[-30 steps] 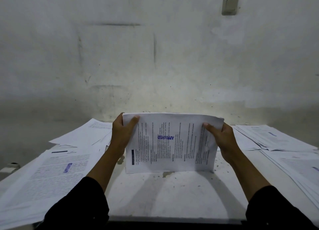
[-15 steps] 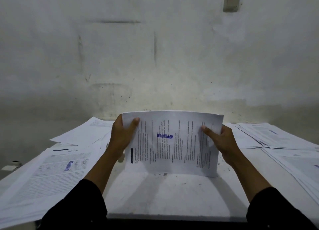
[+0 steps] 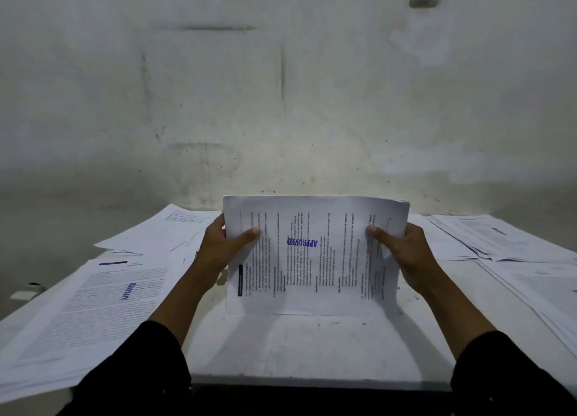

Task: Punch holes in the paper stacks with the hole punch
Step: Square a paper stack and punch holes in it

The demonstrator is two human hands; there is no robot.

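Observation:
A stack of printed paper (image 3: 315, 269) with a blue APPROVED stamp stands upright on its long edge on the white table (image 3: 312, 347), its bottom edge touching the tabletop. My left hand (image 3: 223, 247) grips the stack's left side, thumb on the front page. On the stack's right side my right hand (image 3: 402, 250) holds it the same way. No hole punch shows in view; the space behind the stack is hidden.
Loose stacks of printed pages lie on the left (image 3: 90, 300) and back left (image 3: 162, 228) of the table, and more on the right (image 3: 499, 237). A stained wall (image 3: 281, 103) rises right behind the table. A small object (image 3: 26, 292) sits off the table's left.
The upright stack has dropped slightly, so its bottom edge now sits level on the table. Both hands keep their grips on its sides.

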